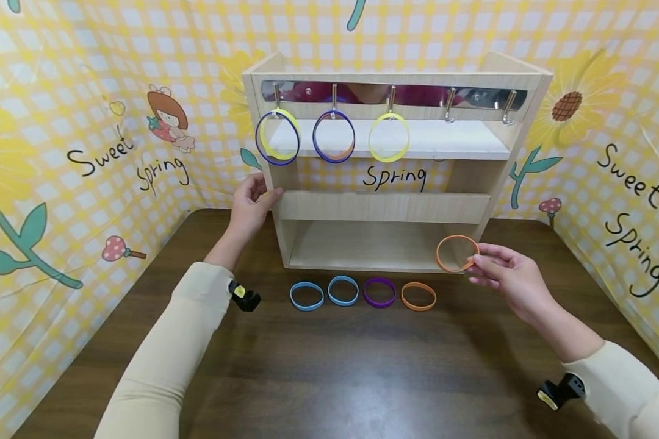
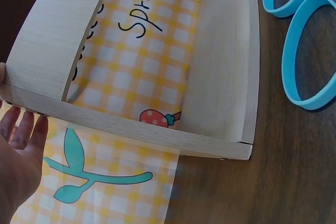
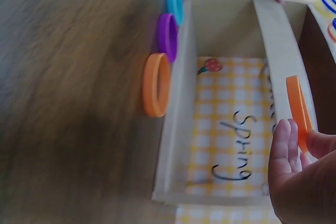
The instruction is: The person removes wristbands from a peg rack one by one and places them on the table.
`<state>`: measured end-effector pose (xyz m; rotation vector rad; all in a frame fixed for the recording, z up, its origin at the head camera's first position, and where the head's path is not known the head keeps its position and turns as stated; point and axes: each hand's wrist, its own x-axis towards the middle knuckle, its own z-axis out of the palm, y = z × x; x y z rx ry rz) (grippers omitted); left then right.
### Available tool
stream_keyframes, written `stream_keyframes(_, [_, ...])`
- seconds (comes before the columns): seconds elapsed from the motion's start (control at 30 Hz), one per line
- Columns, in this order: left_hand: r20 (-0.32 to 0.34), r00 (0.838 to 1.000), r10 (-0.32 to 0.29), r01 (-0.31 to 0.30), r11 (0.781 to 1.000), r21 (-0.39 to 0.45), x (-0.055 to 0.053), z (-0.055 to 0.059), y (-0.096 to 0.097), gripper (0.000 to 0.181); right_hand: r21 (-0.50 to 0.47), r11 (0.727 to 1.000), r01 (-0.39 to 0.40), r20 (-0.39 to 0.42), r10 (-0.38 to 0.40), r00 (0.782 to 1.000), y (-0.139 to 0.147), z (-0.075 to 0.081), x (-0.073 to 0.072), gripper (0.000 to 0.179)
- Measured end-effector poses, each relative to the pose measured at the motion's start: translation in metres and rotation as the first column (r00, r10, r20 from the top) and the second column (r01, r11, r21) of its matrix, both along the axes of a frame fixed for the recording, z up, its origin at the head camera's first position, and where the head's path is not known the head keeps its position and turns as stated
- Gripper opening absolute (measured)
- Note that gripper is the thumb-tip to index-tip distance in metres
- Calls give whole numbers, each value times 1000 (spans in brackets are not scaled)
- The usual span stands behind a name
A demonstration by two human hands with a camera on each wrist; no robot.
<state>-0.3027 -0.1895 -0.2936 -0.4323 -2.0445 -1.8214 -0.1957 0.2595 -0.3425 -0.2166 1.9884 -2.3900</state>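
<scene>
A: Where is the orange wristband [image 3: 295,100]?
B: Aloft, before the lower right corner of the wooden shelf unit [image 1: 384,207], its edge pinched between the thumb and fingers of the right hand [image 1: 507,277].

A: What threatens that grip?
B: Being held at one edge only, the thin ring could pivot or slip if it brushes the woodwork.

A: And the left hand [image 1: 251,204]?
B: Its fingers grip the left side panel [image 2: 131,123], thumb in front. An uneven pull here might shift the unit and set the hung bands swinging.

A: What of the two bare metal hooks [image 1: 450,103]?
B: Each is narrow; a ring raised off line could miss the tip and drop. A stray knuckle might also jostle the yellow wristband [image 1: 388,160] on the neighbouring hook.

A: Farther out?
B: Two light-blue wristbands [image 2: 290,59], a purple one [image 3: 163,38] and a second orange one [image 3: 151,85] lie on the surface [image 1: 335,372]; a low sweep of the right forearm could scatter them.
</scene>
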Motion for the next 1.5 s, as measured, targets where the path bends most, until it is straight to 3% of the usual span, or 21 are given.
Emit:
stream_keyframes(0.1, [2, 1000, 3, -3, 1000, -4, -2, -1, -1, 37, 31, 1000, -5, 36, 4, 999, 7, -7, -1, 13])
stream_keyframes(0.33, [-6, 1000, 9, -9, 1000, 6, -22, -16, -7, 38, 86, 996, -33, 135, 21, 991, 24, -24, -6, 21])
stream_keyframes(0.53, [-9, 1000, 15, -15, 1000, 1, -24, -20, -9, 37, 102, 990, -93, 215, 70, 974, 35, -36, -9, 27])
stream_keyframes(0.87, [6, 1000, 6, -6, 1000, -3, -21, -16, -8, 39, 111, 985, -130, 255, 98, 962, 44, -54, -11, 42])
stream_keyframes(1.1, [30, 999, 16, -15, 999, -35, 1, 0, -2, 38, 149, 977, -151, 287, 104, 952, 46, -61, -13, 37])
stream_keyframes(1.5, [14, 1000, 8, -7, 1000, -21, 0, 0, -1, 38, 175, 966, -193, 334, 126, 934, 44, -70, -16, 45])
